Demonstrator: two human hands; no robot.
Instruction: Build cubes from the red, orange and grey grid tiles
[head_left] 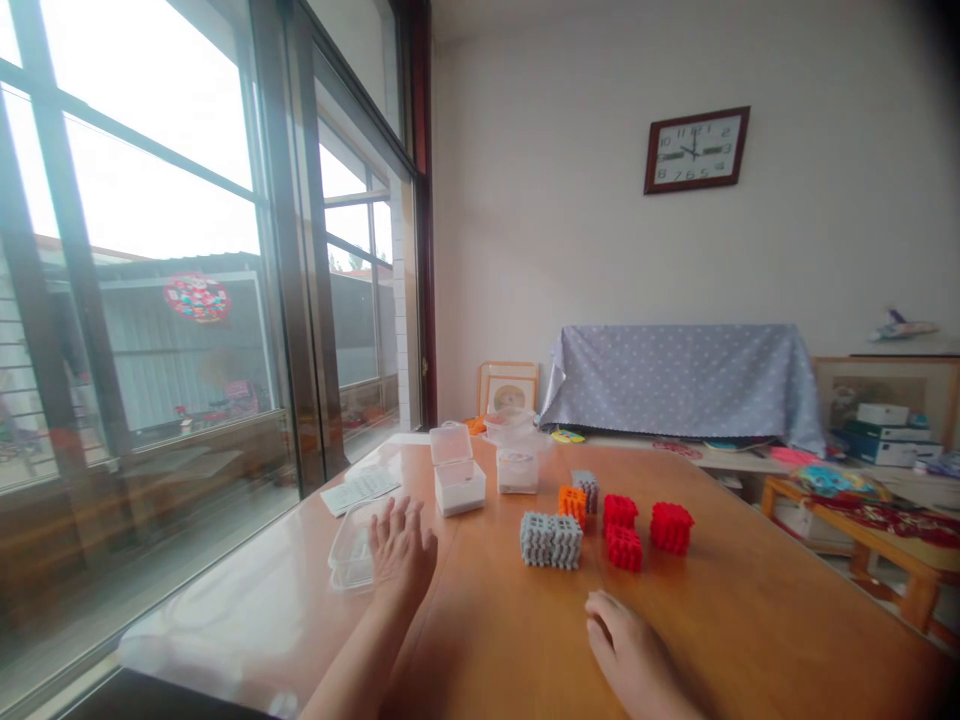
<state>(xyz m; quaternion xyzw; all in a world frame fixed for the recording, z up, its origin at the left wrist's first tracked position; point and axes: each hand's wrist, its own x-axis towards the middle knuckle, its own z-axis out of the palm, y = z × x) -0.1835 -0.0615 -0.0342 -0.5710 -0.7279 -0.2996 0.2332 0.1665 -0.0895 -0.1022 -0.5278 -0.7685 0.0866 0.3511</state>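
Note:
My left hand (403, 552) is raised with its fingers apart, at the right side of a clear plastic container (346, 548). It holds nothing; whether it touches the container I cannot tell. My right hand (626, 640) is low over the table's near part, fingers curled in and nothing visible in them. Ahead of it are bundles of ridged plastic pieces: a grey block (551, 541) in front, an orange block (572, 505), another grey block (586, 490) behind, red blocks (622, 530) close together, and a separate red block (671, 528) to the right.
On the wooden table (480, 620) stand a white box with its lid up (459, 487), another white box (517, 472) and a clear tub (510, 425). A printed sheet (360, 492) lies at the left. Glass windows (165, 300) line the left; a low wooden stool (862, 520) stands right.

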